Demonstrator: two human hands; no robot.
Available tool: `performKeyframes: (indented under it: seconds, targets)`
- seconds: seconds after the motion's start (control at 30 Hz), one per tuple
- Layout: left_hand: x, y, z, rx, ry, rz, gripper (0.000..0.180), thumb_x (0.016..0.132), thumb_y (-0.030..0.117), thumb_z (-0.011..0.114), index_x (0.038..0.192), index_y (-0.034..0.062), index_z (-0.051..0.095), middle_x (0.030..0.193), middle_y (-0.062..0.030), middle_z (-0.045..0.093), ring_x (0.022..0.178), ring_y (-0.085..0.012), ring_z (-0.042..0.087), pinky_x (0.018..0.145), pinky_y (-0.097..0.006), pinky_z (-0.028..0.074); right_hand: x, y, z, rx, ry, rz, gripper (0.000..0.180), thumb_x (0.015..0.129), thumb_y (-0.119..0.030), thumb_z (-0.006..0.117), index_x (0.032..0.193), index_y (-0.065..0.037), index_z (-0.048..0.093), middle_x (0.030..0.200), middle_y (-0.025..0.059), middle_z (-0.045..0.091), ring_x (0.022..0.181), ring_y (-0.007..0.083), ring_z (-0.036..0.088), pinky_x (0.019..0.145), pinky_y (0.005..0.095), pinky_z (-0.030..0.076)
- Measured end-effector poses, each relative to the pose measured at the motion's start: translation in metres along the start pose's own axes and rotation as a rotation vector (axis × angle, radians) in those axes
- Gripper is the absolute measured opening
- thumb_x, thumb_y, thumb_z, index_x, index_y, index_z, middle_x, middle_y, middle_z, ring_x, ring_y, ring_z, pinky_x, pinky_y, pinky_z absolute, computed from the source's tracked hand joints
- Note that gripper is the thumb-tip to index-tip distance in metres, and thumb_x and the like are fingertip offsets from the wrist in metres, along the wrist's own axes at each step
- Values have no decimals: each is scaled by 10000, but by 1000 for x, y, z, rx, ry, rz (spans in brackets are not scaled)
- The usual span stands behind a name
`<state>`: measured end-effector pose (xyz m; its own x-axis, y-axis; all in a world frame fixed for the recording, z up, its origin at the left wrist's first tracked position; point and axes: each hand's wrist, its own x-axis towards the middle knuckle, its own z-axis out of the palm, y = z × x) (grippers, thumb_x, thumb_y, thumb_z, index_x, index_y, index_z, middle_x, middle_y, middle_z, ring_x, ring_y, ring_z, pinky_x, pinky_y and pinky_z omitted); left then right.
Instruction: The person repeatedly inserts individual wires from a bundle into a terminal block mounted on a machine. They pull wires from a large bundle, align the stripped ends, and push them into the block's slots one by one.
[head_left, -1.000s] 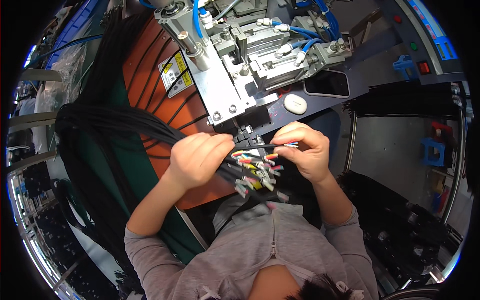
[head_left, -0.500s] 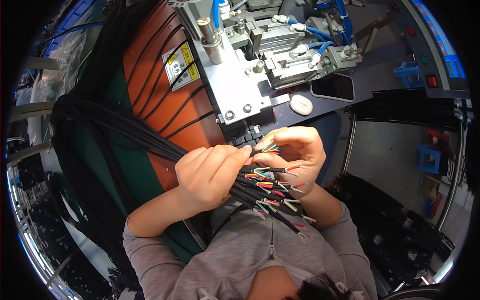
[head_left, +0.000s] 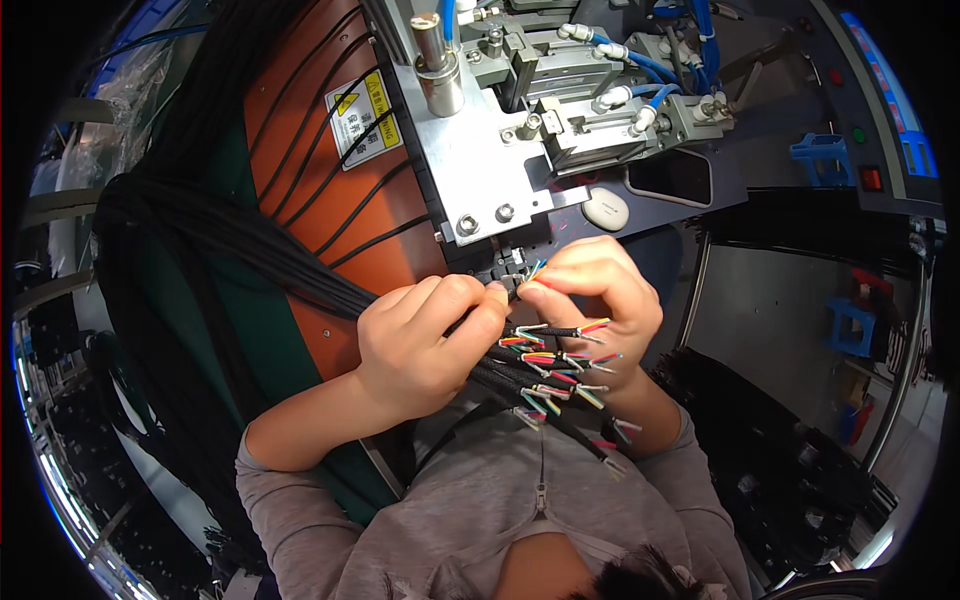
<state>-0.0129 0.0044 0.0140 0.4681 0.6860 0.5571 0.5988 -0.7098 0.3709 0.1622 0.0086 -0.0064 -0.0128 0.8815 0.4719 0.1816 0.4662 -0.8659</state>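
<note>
My left hand (head_left: 425,345) is closed around a thick bundle of black cables (head_left: 250,255) that runs in from the left. The cable ends fan out below my hands, each showing short coloured wires (head_left: 560,370) with stripped tips. My right hand (head_left: 595,300) pinches one cable's coloured wire ends between thumb and fingertips, right at the small black opening (head_left: 508,268) at the front of the metal machine plate (head_left: 475,165). The two hands touch at the fingertips.
An orange panel (head_left: 320,170) with a yellow warning label (head_left: 365,105) lies left of the plate. Pneumatic cylinders with blue hoses (head_left: 620,95) sit behind. A small white oval object (head_left: 605,208) lies near the plate. Blue holders (head_left: 850,325) stand right.
Both hands have moved up toward the machine's front opening. The right hand has singled out one cable end and holds it at the opening; the view has shifted closer.
</note>
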Motion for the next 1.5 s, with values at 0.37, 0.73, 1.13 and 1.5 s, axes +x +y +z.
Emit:
performKeyframes:
  seconds: [0.37,0.73,1.13,1.5]
  targets:
    - [-7,0,7,258,-11,158,268,692,58,656,957,27,688,723,-18,583,550,-93,524,441,-214,341,11,16,-35,297,-463,450,138,776,-66,726,789,-4,605,778,58,599,727,140,562,682,261,441]
    - [-8,1,12,303,-23,143,279,727,49,679,1004,71,703,764,-27,602,545,-80,518,444,-213,334,5,25,-26,154,-324,340,105,771,-34,725,826,16,651,778,80,636,750,146,605,684,259,472]
    - [-2,10,15,361,-228,-61,330,711,48,650,1034,87,704,666,8,394,543,-95,423,436,-245,321,5,31,-8,-315,-277,69,69,739,4,652,729,-9,584,669,87,552,621,251,513,573,356,417]
    - [-3,3,19,327,-168,-29,301,693,47,672,992,67,702,649,7,422,539,-95,468,436,-243,352,-8,43,-5,164,-195,651,57,836,-27,598,789,-11,569,721,23,570,670,99,510,586,256,403]
